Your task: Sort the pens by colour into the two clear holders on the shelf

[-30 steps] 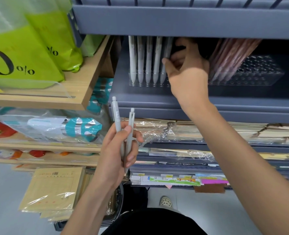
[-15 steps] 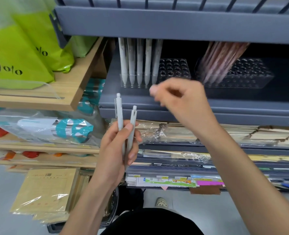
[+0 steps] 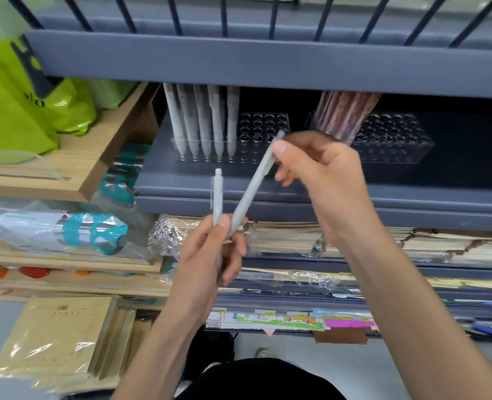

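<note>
Slanted grey pen [image 3: 253, 186] spans both hands.
Right hand [image 3: 320, 174] pinches its top, nearer the left holder [image 3: 263, 131] above; left hand [image 3: 210, 255] grips its base plus upright pen [image 3: 217, 194].

Held grey pens [image 3: 253, 186] — one upright, one tilted; left holder [image 3: 263, 125] part-filled.

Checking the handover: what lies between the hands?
Head view: a grey pen slants between them, right hand pinching its top, left hand holding its lower end.
</note>
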{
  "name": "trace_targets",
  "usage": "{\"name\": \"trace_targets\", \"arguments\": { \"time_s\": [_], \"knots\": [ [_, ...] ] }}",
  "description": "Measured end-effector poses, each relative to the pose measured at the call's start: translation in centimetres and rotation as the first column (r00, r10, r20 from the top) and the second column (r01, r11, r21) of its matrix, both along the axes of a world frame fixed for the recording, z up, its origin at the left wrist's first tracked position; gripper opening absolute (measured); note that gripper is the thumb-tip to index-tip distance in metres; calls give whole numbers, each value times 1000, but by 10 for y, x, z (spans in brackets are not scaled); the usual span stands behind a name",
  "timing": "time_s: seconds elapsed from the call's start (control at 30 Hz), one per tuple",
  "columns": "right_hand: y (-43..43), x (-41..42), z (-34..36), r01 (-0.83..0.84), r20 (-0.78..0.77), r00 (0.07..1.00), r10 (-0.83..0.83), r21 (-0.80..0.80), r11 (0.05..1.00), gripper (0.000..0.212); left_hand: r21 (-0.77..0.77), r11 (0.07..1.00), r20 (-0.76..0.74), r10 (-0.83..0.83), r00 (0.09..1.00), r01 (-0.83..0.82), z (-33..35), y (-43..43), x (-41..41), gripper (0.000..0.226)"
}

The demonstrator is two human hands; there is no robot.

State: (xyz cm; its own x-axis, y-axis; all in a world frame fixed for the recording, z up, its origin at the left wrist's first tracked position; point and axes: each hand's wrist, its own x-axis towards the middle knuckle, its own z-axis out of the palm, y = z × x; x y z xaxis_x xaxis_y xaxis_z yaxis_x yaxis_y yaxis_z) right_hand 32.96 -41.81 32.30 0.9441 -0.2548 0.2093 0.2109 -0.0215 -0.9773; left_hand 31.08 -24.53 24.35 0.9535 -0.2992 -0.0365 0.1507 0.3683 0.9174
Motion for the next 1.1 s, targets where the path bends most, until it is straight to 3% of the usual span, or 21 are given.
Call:
{"name": "trace_targets", "arguments": {
  "time_s": [0.17,0.23,0.37,0.5,0.6,0.83,1.1],
  "knots": [
    [2,-7,-6,-196,-92,978,186,-117,973,16,28,1000,32,12,999,-12,4,-12,1,33],
    [2,-5,-4,-191,-83,980,181,-144,971,16,40,999,28,12,1000,-13,5,-12,2,31],
    [-4,12,8,59,88,995,-45,-163,985,6,77,997,11,26,1000,-27,8,-9,3,31],
    [2,32,8,298,265,933,-242,-195,934,22,26,1000,-58,-2,998,4,8,-5,7,35],
    [11,44,9,382,314,902,-296,-261,887,44,-17,999,-76,-39,996,38,12,-1,12,32],
    [13,84,10,387,105,905,-413,-608,693,26,30,998,-30,-57,998,58,16,9,19,30],
    [19,95,27,196,39,948,-315,-853,484,25,20,997,-2,-80,997,80,13,27,24,39]
  ]
}}
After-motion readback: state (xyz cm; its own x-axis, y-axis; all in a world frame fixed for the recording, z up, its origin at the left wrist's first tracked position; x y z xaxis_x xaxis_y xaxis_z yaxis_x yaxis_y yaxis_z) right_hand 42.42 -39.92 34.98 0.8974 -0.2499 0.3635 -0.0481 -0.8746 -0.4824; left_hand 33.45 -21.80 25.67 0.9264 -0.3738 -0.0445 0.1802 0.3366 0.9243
